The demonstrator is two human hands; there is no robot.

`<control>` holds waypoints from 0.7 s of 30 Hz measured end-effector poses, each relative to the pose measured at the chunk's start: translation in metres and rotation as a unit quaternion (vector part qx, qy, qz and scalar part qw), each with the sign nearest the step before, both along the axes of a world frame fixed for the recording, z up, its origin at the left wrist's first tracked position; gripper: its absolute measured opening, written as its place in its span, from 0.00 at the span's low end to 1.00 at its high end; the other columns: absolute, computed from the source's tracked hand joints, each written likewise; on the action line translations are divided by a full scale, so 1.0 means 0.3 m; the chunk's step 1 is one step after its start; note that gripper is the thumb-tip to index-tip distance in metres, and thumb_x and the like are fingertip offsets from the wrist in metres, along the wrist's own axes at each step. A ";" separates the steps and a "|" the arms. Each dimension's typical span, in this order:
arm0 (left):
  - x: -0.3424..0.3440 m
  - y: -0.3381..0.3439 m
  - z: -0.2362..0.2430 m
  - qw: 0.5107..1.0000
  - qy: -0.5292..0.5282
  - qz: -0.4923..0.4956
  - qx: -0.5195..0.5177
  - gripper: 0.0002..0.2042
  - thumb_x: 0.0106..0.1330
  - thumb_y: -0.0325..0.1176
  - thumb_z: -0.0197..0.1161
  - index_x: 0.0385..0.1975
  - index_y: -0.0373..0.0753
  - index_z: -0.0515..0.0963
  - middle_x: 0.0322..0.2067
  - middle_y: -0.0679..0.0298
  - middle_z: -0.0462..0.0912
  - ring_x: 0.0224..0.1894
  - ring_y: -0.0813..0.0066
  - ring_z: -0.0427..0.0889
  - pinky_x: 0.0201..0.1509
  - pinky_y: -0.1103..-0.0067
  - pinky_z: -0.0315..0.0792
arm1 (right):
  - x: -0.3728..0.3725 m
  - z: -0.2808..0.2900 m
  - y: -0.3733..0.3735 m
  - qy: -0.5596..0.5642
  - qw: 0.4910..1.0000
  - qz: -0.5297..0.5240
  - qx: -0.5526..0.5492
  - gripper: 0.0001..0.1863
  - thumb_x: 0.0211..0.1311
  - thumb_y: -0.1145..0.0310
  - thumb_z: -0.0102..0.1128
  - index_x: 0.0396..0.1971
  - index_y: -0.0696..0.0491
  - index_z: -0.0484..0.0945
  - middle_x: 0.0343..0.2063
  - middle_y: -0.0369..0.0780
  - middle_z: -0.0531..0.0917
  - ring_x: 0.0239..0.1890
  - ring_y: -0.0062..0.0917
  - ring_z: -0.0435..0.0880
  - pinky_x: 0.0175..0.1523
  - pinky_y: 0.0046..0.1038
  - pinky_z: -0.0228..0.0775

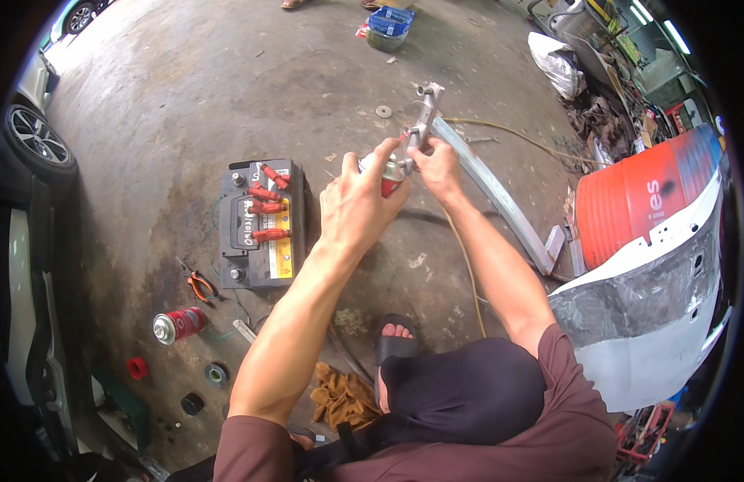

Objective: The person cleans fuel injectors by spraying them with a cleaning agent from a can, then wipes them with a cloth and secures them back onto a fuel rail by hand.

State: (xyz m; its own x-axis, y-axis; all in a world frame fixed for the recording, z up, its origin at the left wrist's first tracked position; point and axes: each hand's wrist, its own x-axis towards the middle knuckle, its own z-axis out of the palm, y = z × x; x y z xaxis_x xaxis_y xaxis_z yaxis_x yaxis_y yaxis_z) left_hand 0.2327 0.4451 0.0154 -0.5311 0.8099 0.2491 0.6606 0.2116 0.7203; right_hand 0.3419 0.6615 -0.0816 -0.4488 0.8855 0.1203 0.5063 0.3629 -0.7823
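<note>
My left hand [352, 193] is wrapped round a small spray can [390, 185], its index finger on the top; most of the can is hidden by the fingers. A thin red nozzle straw [403, 136] shows by a silver metal rail [428, 108] with short tube stubs. My right hand [438, 170] grips the lower end of that rail between thumb and fingers. To the left a car battery [242, 201] stands on the floor, and several red fuel injectors [267, 207] lie across its top.
A square metal bar [492, 193] lies right of my hands near a red drum [629, 205] and a white car panel [653, 329]. Pliers [199, 287], a second spray can [179, 324] and tape rolls [216, 373] lie left. Brown gloves [342, 399] lie by my foot.
</note>
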 end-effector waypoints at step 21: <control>0.016 0.020 -0.044 0.993 0.122 0.011 -0.003 0.32 0.64 0.47 0.74 0.70 0.60 0.73 0.44 0.47 0.80 0.37 0.44 0.90 0.37 0.58 0.84 | -0.048 0.097 -0.090 -0.063 0.990 -0.002 0.127 0.13 0.58 0.65 0.72 0.33 0.61 0.87 0.35 0.54 0.89 0.42 0.48 0.90 0.52 0.45 0.80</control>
State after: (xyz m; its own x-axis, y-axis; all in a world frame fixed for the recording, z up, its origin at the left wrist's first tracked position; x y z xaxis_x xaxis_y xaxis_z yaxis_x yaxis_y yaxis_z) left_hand 0.2375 0.4510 0.0021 -0.4733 0.8004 0.3678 0.8099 0.2312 0.5390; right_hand 0.3275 0.6346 -0.0525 -0.4715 0.8352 0.2829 0.5953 0.5381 -0.5967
